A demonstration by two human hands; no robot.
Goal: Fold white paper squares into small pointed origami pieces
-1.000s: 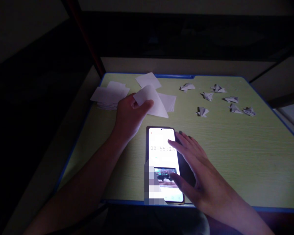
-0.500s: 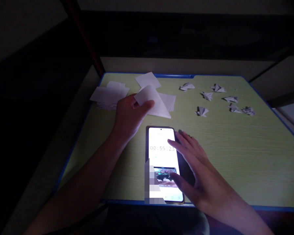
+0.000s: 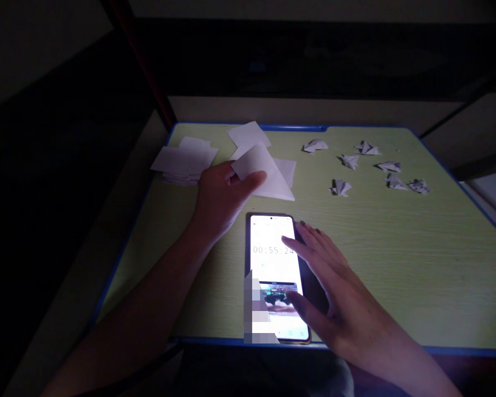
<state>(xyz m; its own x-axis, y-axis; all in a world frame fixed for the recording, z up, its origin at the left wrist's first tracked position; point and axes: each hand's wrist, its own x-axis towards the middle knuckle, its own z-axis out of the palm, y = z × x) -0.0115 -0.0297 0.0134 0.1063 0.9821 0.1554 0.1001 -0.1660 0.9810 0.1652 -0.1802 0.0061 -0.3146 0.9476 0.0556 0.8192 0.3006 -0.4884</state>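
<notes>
Between the thumb and fingers of my left hand (image 3: 223, 193) is a white sheet of paper (image 3: 268, 179), bent over at its upper left and coming to a point at the lower right. My right hand (image 3: 333, 281) rests with fingers spread over the right side of a lit phone (image 3: 273, 264). The phone lies on the table near its front edge, showing a running time and a small picture below. Its lower left part is blurred out. More white paper squares (image 3: 250, 137) lie behind the held sheet, partly hidden by it.
A stack of white paper (image 3: 186, 157) sits at the back left of the green, blue-edged table (image 3: 417, 264). Several small folded paper pieces (image 3: 349, 161) are scattered at the back right. A blue strip (image 3: 293, 128) runs along the far edge.
My left hand has shifted slightly to the right with the sheet of paper. My right hand has stayed nearly still, and the phone's time has advanced by one second.
</notes>
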